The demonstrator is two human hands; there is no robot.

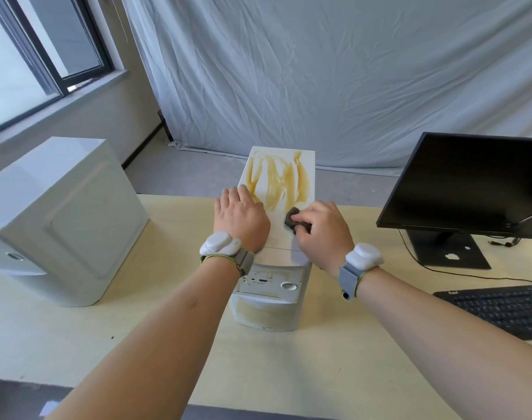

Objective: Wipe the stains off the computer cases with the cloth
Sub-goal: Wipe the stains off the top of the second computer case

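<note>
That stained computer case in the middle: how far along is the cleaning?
Early on. The near part of the middle case's top looks clean, but brown streaks cover the far half. The right hand grips the grey cloth at the stain's near edge; the left hand presses flat on the top. The front panel also looks yellowish. The case on the left shows no stains.
</note>
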